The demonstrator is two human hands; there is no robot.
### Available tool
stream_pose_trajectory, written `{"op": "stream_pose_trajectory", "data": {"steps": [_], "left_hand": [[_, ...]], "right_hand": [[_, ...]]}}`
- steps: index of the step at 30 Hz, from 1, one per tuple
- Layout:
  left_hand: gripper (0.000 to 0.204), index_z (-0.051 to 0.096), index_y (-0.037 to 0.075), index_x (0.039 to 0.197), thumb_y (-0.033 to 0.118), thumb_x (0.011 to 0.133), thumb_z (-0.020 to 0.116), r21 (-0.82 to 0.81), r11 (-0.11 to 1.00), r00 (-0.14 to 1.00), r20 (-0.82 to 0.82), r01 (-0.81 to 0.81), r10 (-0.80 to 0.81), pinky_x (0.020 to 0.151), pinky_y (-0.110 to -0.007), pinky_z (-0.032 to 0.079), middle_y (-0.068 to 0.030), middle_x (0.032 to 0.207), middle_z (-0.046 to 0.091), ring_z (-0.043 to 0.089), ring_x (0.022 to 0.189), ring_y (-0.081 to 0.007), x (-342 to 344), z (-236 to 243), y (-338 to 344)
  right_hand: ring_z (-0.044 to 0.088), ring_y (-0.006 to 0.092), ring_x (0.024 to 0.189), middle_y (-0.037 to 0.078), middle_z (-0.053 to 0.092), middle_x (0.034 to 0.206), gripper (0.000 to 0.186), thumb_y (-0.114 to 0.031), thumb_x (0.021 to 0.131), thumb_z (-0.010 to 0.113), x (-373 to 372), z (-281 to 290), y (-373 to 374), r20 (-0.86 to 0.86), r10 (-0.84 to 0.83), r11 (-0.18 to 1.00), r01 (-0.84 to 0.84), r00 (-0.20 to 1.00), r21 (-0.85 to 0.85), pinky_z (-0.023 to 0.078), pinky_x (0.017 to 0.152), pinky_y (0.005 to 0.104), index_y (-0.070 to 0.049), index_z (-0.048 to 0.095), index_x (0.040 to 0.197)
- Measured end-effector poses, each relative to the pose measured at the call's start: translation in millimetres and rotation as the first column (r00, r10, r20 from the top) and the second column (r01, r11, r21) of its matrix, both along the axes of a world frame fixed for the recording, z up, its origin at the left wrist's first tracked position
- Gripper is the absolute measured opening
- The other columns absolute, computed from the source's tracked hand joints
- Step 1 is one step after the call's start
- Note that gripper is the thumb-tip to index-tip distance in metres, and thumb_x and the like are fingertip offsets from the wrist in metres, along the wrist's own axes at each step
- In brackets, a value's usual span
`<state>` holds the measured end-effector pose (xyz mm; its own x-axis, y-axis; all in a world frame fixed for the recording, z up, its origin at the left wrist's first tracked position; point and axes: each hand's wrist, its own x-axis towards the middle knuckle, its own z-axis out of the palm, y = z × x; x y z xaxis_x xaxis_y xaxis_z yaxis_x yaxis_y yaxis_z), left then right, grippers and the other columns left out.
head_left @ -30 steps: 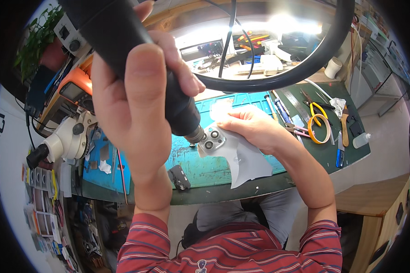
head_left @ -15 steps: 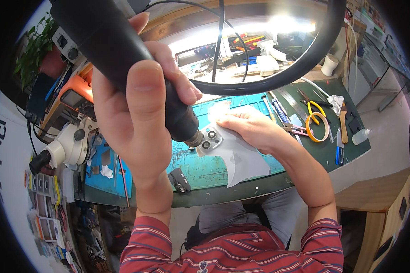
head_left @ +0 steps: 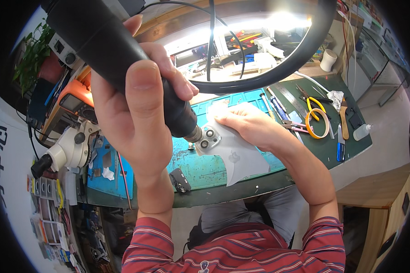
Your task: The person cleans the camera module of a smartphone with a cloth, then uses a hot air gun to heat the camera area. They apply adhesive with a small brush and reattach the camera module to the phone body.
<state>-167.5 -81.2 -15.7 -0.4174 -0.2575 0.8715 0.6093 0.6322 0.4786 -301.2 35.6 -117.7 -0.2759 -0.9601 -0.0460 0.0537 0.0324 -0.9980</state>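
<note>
My left hand [head_left: 143, 123] is wrapped round the black handle of a hot air gun [head_left: 107, 45], thumb uppermost. Its metal nozzle [head_left: 194, 134] points down at the camera lens rings [head_left: 207, 138] on a phone back cover [head_left: 247, 160], very close to them. The cover is pale grey with uneven edges; whether a film covers it, I cannot tell. My right hand [head_left: 255, 127] pinches its far edge between thumb and fingers, holding it over the blue work mat [head_left: 200, 170]. A small dark part with lens openings [head_left: 180, 180] lies by the mat's near edge.
A thick black hose [head_left: 259, 86] arcs across the far side. To the right lie yellow-handled pliers [head_left: 315, 103], a tape roll [head_left: 324, 123], a brush [head_left: 344, 123] and a small bottle [head_left: 362, 132]. A white microscope [head_left: 64, 154] and an orange multimeter [head_left: 73, 98] stand left.
The view has shifted slightly. The hot air gun has stayed by the lens rings, and both hands keep their grips. A small metal part below the nozzle shows more clearly now.
</note>
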Motion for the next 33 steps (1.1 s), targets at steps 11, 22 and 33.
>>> {"op": "stream_pose_trajectory", "data": {"steps": [11, 22, 33], "left_hand": [[0.064, 0.036, -0.006, 0.146, 0.044, 0.109, 0.049, -0.007, 1.0, 1.0, -0.022, 0.017, -0.017, 0.059, -0.034, 0.059, -0.0079, 0.092, 0.062, 0.067, 0.065, -0.0153, -3.6, -1.2, -4.0], [0.067, 0.037, -0.007, 0.145, 0.046, 0.107, 0.052, -0.002, 1.0, 1.0, -0.016, -0.011, 0.011, 0.062, -0.035, 0.059, -0.0075, 0.092, 0.061, 0.065, 0.066, -0.0144, -5.8, -1.9, -2.0], [0.066, 0.038, -0.008, 0.144, 0.046, 0.108, 0.051, 0.003, 0.999, 0.999, -0.029, -0.035, 0.035, 0.062, -0.034, 0.059, -0.0075, 0.09, 0.061, 0.065, 0.066, -0.0142, -6.6, -2.0, -1.1]], "right_hand": [[0.049, 0.0091, 0.07, 0.001, 0.06, 0.077, 0.031, -0.027, 0.103, 0.057, -1.5, 2.2, -0.1, 0.009, 0.006, 1.0, -0.006, 1.0, 0.021, 0.042, 0.062, 0.0306, -0.002, 0.065, 0.085], [0.051, 0.0107, 0.07, 0.003, 0.063, 0.079, 0.032, -0.027, 0.103, 0.057, -1.6, 3.7, -0.3, -0.013, 0.009, 1.0, -0.008, 1.0, 0.026, 0.044, 0.064, 0.0316, 0.0, 0.067, 0.089], [0.05, 0.0113, 0.069, 0.004, 0.062, 0.077, 0.035, -0.029, 0.103, 0.057, -1.9, 8.5, 0.5, -0.045, 0.015, 0.998, -0.013, 0.999, 0.055, 0.043, 0.063, 0.0322, 0.001, 0.067, 0.087]]}}
